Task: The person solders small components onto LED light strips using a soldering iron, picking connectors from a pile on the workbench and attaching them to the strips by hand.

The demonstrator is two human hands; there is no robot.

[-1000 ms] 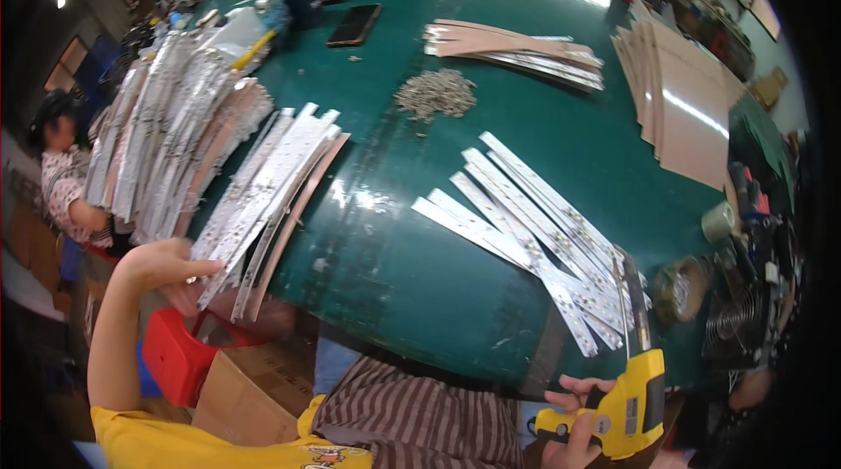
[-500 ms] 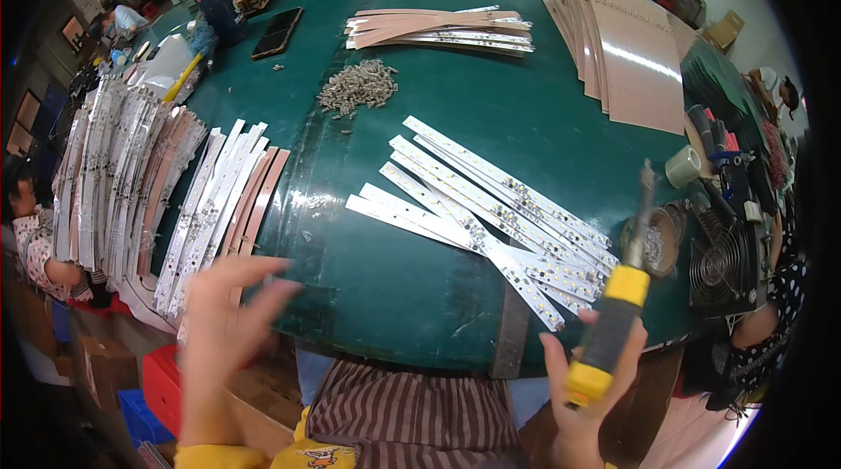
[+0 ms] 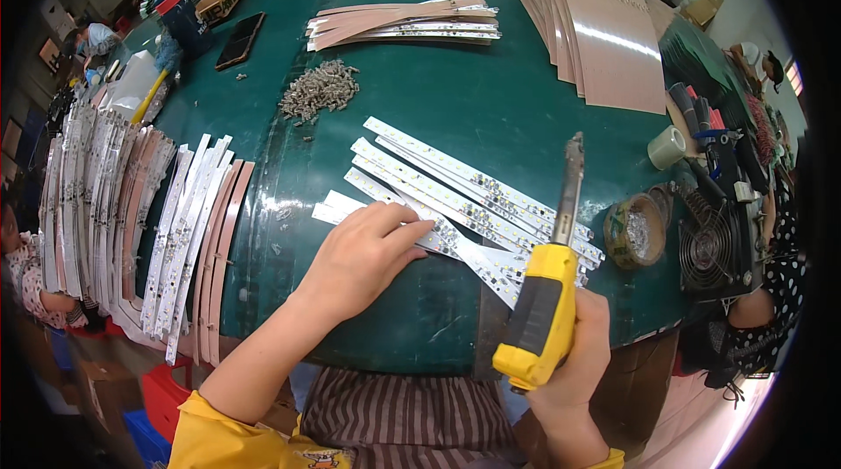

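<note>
Left hand (image 3: 363, 254) has moved from the side stack (image 3: 186, 232) onto your white strips (image 3: 464, 211) mid-table (image 3: 377, 329); fingers curled, grip unclear. Right hand (image 3: 582, 355) grips your yellow-black soldering gun (image 3: 536, 311), partly hiding strips' right ends. Tape roll (image 3: 616, 237), fan (image 3: 708, 254) crowd right.

Two bare hands of one person: a left hand (image 3: 363, 254) and a right hand (image 3: 574, 355). One yellow-and-black tool (image 3: 536, 316) with a metal tip. Four groups of narrow strips: a middle group (image 3: 464, 208) of at least five, a far pile (image 3: 403, 24), a near-left bundle (image 3: 188, 241) and a far-left bundle (image 3: 101, 206); overlap prevents exact counts. One heap of small parts (image 3: 320, 91), too many to count. One stack of at least three pinkish boards (image 3: 613, 40). One phone (image 3: 240, 40). One whitish roll (image 3: 667, 148). One round container (image 3: 618, 237). One fan (image 3: 708, 252). At least three other people, partly visible.
</note>
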